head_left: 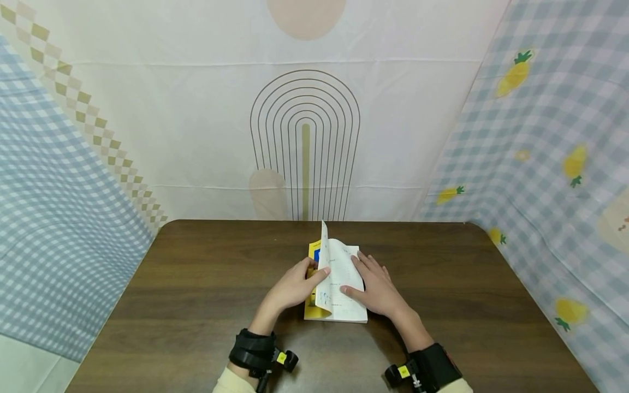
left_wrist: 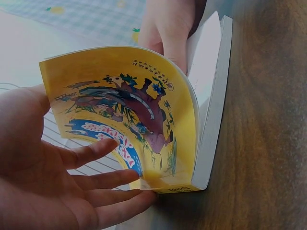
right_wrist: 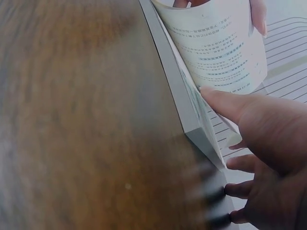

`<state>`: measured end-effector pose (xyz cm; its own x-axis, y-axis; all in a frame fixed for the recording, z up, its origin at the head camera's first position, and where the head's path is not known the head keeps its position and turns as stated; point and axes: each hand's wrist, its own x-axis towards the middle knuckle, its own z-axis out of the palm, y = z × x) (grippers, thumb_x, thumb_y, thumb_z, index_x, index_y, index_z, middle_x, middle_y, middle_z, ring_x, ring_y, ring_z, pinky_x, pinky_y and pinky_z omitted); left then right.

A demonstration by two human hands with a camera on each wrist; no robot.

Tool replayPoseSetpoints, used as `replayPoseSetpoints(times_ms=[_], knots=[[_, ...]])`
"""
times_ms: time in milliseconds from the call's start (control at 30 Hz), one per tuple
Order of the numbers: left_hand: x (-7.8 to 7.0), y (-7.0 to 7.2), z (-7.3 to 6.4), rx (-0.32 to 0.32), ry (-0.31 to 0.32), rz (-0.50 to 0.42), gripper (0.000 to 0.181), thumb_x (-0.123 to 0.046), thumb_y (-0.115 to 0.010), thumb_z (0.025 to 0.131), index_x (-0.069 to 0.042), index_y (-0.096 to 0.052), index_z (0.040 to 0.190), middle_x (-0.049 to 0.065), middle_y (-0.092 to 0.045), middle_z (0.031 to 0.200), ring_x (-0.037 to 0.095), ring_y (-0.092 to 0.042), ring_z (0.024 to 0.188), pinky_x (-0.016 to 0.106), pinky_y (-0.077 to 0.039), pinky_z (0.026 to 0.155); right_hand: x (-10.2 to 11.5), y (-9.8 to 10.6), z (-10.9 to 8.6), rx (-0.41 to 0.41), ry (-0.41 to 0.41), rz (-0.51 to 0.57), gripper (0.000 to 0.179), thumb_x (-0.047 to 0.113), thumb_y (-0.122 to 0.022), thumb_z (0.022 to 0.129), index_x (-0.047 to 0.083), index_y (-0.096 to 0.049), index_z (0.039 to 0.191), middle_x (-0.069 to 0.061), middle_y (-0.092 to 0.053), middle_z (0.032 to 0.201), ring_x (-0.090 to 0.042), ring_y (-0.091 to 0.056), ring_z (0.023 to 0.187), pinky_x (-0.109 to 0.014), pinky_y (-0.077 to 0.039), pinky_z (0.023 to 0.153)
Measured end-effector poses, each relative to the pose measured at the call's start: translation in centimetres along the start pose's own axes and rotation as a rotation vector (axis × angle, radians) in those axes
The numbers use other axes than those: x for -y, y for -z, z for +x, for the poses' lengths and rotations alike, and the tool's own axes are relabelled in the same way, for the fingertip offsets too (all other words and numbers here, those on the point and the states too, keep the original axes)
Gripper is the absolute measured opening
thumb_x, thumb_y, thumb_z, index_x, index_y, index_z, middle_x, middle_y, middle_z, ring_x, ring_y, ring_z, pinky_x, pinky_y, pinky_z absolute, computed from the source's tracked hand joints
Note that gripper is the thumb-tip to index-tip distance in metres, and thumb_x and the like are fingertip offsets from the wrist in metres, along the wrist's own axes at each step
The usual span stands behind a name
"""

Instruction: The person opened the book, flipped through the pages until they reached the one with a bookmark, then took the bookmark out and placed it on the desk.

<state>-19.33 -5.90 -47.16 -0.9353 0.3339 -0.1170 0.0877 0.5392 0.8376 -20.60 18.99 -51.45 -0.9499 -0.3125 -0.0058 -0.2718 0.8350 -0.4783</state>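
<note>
Evidently light and bendy, the paperback book (head_left: 349, 308) lay on the table (head_left: 196, 327), beyond its middle toward the far edge, with its yellow cover (left_wrist: 110, 62) raised in a curve. The left hand (head_left: 296, 285) pinched the lifted cover and leaf, thumb on the printed side and fingers behind. The right hand (head_left: 377, 289) rested across the white page with fingers extended, gripping nothing. The cover looked glossy, so it would probably slide under dry fingertips, and single leaves would likely crease or tear if tugged. The page block (right_wrist: 170, 72) seemed stiffer; for lifting, the spine (left_wrist: 177, 189) offered the surest hold, while turning called for a gentle pinch at the leaf's outer edge.
</note>
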Motion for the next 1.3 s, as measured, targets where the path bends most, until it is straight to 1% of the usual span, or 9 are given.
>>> replayPoseSetpoints(times_ms=[167,433,767,1033,1300], knots=[[0.01,0.01,0.01,-0.001,-0.002,-0.002,0.064,-0.055,-0.053,0.108,0.000,-0.055,0.141,0.017,-0.063,0.133,0.027,-0.062,0.108,0.050,-0.054,0.095,-0.08,0.00,0.06,-0.004,0.006,0.017,0.091,0.053,-0.072,0.098,0.003,-0.035,0.164,-0.019,-0.036,0.168,-0.048,-0.022,0.157,-0.077,-0.017,0.117],[0.05,0.03,0.11,-0.002,-0.005,0.005,0.064,-0.055,-0.053,0.108,0.000,-0.056,0.140,0.017,-0.063,0.133,0.027,-0.061,0.108,0.051,-0.053,0.096,0.13,0.24,0.09,-0.005,-0.016,0.039,0.092,0.052,-0.073,0.097,0.003,-0.035,0.164,-0.019,-0.040,0.166,-0.048,-0.022,0.157,-0.076,-0.017,0.118],[0.04,0.01,0.06,0.002,0.005,0.008,0.066,-0.056,-0.052,0.108,0.000,-0.055,0.142,0.018,-0.062,0.136,0.028,-0.061,0.110,0.051,-0.053,0.097,0.16,0.15,0.06,-0.007,-0.015,0.045,0.092,0.052,-0.074,0.097,0.002,-0.036,0.164,-0.019,-0.040,0.166,-0.048,-0.023,0.156,-0.076,-0.017,0.118],[0.05,-0.04,0.00,0.000,0.003,0.004,0.064,-0.056,-0.053,0.108,0.000,-0.056,0.140,0.016,-0.064,0.130,0.027,-0.061,0.106,0.049,-0.053,0.094,0.15,0.18,0.01,-0.004,-0.014,0.038,0.092,0.052,-0.074,0.097,0.002,-0.036,0.164,-0.019,-0.040,0.166,-0.048,-0.023,0.156,-0.076,-0.016,0.118],[0.20,0.00,0.06,-0.001,0.003,-0.006,0.065,-0.057,-0.054,0.107,-0.001,-0.055,0.140,0.015,-0.064,0.128,0.026,-0.061,0.105,0.049,-0.053,0.093,0.19,0.10,0.06,-0.009,-0.018,0.030,0.092,0.052,-0.074,0.097,0.003,-0.035,0.164,-0.018,-0.040,0.166,-0.048,-0.023,0.156,-0.075,-0.016,0.119]])
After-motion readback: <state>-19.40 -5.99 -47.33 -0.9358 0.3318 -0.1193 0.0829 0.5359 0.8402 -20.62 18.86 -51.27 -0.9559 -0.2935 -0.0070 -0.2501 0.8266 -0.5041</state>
